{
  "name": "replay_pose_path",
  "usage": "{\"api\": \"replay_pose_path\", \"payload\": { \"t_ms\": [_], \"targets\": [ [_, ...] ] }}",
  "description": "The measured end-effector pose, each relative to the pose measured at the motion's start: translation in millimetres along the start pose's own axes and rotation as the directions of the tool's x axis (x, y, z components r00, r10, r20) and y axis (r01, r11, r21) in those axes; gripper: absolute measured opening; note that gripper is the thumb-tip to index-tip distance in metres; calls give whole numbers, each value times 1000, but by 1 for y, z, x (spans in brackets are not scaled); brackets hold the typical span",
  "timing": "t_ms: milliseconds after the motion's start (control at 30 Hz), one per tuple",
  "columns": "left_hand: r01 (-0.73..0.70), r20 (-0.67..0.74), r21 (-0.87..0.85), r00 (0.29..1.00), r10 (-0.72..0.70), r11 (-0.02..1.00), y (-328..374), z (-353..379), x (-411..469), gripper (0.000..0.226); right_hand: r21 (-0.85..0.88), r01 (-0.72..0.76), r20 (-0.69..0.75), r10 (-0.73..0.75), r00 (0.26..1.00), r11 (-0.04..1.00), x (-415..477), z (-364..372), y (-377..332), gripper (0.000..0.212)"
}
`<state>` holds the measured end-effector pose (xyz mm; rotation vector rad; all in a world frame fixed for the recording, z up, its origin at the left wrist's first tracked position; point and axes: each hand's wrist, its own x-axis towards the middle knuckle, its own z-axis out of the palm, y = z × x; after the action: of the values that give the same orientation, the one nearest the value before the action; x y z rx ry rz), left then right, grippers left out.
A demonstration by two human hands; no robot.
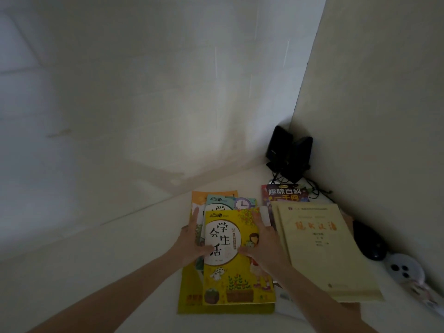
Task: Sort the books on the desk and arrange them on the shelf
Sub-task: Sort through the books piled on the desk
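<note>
The yellow book is lying on top of a pile on the white counter. The left hand is lying flat along its left edge, and the right hand is lying flat along its right edge. Both hands are wide, with straight fingers and with thumbs resting on the cover. They are not curling round the book. I think they are pushing in from both sides to make the pile neat.

A green book and an orange book are peeking out behind it, so the pile is not lined up yet. Just beside it on the right, two pale books are lying in their own pile, maybe because they look alike. The sorting seems to be partly done. No shelf is showing here, so no books are on it yet.
</note>
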<state>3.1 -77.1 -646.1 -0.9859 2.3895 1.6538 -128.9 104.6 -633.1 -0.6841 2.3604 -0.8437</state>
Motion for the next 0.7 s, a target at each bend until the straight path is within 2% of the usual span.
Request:
{"api": "replay_pose_path", "payload": {
  "t_ms": [33,100,167,300,433,633,700],
  "targets": [
    [12,-14,85,1000,-11,996,2,0,-1,133,-72,2,-21,-4,1000,997,-1,-2,0,107],
    [55,-41,240,998,-46,969,14,1,-11,133,-82,-18,-43,14,999,997,-1,-6,1,105],
    [61,-68,281,997,-43,958,20,1,-15,131,-62,-30,-53,27,998,998,1,-11,0,105],
    [34,-101,233,995,-11,972,23,-15,-23,125,13,14,-50,-13,999,1000,-1,-21,-16,105],
    [-66,-121,200,988,91,978,43,-41,-43,129,85,104,-52,-100,994,991,-11,-36,-52,103],
    [-170,-212,137,957,196,976,86,-98,-94,103,249,236,-55,-229,972,939,-26,-52,-131,104],
    [-189,-243,154,944,223,970,103,-121,-116,101,263,284,-41,-283,958,922,-34,-59,-167,105]
  ]
}}
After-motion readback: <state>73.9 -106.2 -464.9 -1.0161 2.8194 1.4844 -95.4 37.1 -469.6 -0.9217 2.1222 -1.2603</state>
